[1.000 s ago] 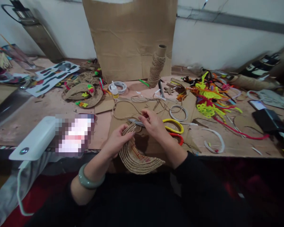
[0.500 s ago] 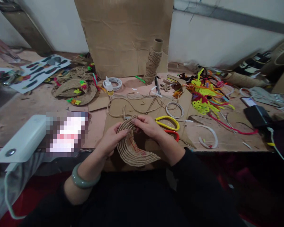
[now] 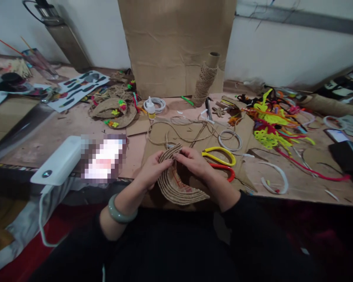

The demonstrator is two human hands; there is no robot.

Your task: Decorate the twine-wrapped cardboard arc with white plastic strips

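The crescent-shaped piece [image 3: 182, 198], faced with curved rows of twine, is held in both hands at the middle of the front edge of the bench [image 3: 51, 135]. The left hand [image 3: 150, 170] grips its upper left part, thumb on the near face and fingers curled behind. The right hand [image 3: 194, 162] has its thumb and fingers closed at the upper tip; whether they pinch the piece itself or a strand there, I cannot tell. The lower right tip points toward the right forearm.

Scissors [image 3: 219, 149] with one yellow and one red handle lie just beside the right hand, their blades mostly hidden. Beyond the hands, loose twine [image 3: 194, 138] loops over a flat cardboard sheet [image 3: 176, 132]. Near the back edge, a twine-wound tube [image 3: 204, 86] stands, leaning slightly, in front of an upright cardboard panel [image 3: 176, 47]; to its left is a small white bottle [image 3: 151, 109]. Bright fuzzy stems [image 3: 266, 137] lie heaped toward the right end. By the front edge on the left, a white power bank [image 3: 59, 160] lies beside a lit, pixelated device [image 3: 104, 160].
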